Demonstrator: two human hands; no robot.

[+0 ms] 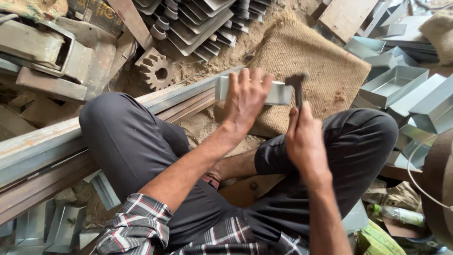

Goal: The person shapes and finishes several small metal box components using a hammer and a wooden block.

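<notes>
My left hand (245,97) pins the metal piece (278,93); right hand (304,139) grips the hammer (298,85), which looks blurred. A glancing blow could hit my fingers (257,78).

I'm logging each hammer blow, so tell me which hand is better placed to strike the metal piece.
Right. The right hand grips the hammer, its head at the metal piece. The left hand is pressed on that piece.
</notes>
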